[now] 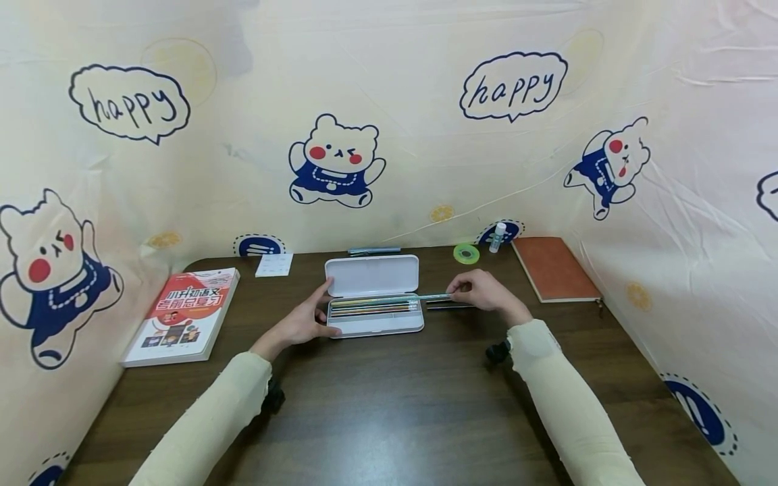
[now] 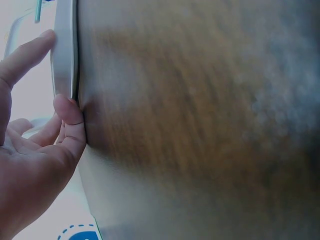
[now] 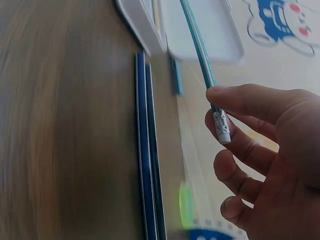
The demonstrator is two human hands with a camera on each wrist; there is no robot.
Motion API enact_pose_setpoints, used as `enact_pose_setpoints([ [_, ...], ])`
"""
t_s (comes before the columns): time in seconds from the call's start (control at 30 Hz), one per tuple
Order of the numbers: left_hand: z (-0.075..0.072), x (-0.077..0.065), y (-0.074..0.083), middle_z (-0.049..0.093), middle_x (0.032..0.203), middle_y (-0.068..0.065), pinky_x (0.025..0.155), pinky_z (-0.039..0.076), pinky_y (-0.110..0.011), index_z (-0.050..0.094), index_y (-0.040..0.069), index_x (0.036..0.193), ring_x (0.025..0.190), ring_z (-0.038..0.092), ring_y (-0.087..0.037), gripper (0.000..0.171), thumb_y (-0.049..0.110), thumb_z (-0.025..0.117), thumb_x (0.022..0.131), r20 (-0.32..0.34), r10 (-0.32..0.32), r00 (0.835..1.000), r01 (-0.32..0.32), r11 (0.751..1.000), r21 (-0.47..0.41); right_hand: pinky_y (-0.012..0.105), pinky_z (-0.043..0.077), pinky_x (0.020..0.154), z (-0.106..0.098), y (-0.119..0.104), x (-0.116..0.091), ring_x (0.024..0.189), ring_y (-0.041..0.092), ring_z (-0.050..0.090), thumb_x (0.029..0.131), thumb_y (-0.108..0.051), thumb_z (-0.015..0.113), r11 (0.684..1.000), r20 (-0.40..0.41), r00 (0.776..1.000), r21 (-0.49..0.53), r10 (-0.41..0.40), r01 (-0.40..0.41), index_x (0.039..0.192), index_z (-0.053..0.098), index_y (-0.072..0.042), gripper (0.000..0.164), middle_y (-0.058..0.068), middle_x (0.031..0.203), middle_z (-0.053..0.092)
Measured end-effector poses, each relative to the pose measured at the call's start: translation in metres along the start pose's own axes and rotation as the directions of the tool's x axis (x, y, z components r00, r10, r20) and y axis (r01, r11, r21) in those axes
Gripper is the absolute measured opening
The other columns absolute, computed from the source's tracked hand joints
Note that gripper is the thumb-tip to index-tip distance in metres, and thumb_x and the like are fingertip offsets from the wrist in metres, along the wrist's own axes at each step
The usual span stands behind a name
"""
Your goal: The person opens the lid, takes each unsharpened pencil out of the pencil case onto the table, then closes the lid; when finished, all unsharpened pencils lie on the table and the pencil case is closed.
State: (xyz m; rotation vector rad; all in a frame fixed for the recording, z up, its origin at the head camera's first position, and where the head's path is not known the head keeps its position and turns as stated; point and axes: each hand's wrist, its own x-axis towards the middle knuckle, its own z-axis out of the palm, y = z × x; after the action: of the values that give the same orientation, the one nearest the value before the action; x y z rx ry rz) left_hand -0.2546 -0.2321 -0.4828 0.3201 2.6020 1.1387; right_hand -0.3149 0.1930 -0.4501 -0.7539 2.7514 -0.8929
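Note:
A white pencil case [image 1: 373,277] lies on the table with its lid raised, and several pencils [image 1: 371,309] lie inside its tray. My left hand [image 1: 298,324] holds the case's left end, thumb at the front edge and a finger up by the lid. In the left wrist view the case's pale side [image 2: 64,50] shows between the fingers. My right hand [image 1: 483,290] pinches a teal striped pencil [image 3: 200,47] near its white eraser, between thumb and forefinger. The pencil's other end reaches over the case. Beneath it, two dark pencils [image 3: 143,150] lie on the table right of the case.
A thick book [image 1: 185,317] and a white paper slip [image 1: 274,264] lie at the left. Behind the case are some blue pens [image 1: 373,250]. Green tape [image 1: 466,254], a glue stick [image 1: 498,237] and a brown notebook [image 1: 556,270] stand or lie at the back right.

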Motion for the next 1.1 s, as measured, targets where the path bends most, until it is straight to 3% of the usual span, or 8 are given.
enact_pose_setpoints([
  [0.3, 0.000, 0.001, 0.000, 0.043, 0.151, -0.018, 0.080, 0.044, -0.032, 0.001, 0.029, 0.162, 0.096, 0.053, -0.022, 0.118, 0.027, 0.086, 0.079, -0.001, 0.004, 1.000, -0.004, 1.000, 0.005, 0.031, 0.047, 0.077, -0.018, 0.039, -0.031, 0.085, 0.015, 0.058, 0.092, -0.019, 0.072, 0.998, -0.032, 0.997, -0.007, 0.068, -0.069, 0.098, 0.077, -0.015, 0.009, -0.001, 0.095, 0.075],
  [0.6, 0.000, 0.000, 0.000, 0.043, 0.150, -0.018, 0.080, 0.044, -0.032, 0.002, 0.028, 0.162, 0.097, 0.053, -0.022, 0.117, 0.027, 0.085, 0.080, 0.000, 0.006, 1.000, -0.006, 1.000, 0.010, 0.034, 0.049, 0.078, -0.025, 0.067, -0.058, 0.087, 0.017, 0.061, 0.092, -0.016, 0.071, 0.994, -0.005, 0.994, 0.010, 0.108, -0.108, 0.097, 0.077, -0.012, 0.009, 0.004, 0.097, 0.075],
  [0.9, 0.001, -0.001, -0.001, 0.044, 0.149, -0.018, 0.080, 0.044, -0.032, 0.002, 0.027, 0.162, 0.097, 0.053, -0.022, 0.117, 0.027, 0.085, 0.080, -0.005, 0.011, 1.000, -0.011, 1.000, 0.012, 0.032, 0.049, 0.079, -0.022, 0.077, -0.063, 0.088, 0.016, 0.063, 0.091, -0.013, 0.072, 0.989, 0.001, 0.989, 0.004, 0.150, -0.150, 0.096, 0.078, -0.011, 0.008, 0.006, 0.098, 0.076],
  [1.1, 0.001, 0.000, 0.000, 0.043, 0.151, -0.018, 0.080, 0.044, -0.032, 0.001, 0.029, 0.162, 0.097, 0.054, -0.022, 0.118, 0.027, 0.085, 0.079, -0.003, -0.001, 1.000, 0.001, 1.000, 0.008, 0.043, 0.051, 0.087, -0.021, 0.078, -0.062, 0.095, 0.021, 0.066, 0.090, -0.013, 0.073, 0.988, -0.028, 0.987, -0.019, 0.156, -0.156, 0.094, 0.078, -0.012, 0.007, 0.006, 0.099, 0.077],
])
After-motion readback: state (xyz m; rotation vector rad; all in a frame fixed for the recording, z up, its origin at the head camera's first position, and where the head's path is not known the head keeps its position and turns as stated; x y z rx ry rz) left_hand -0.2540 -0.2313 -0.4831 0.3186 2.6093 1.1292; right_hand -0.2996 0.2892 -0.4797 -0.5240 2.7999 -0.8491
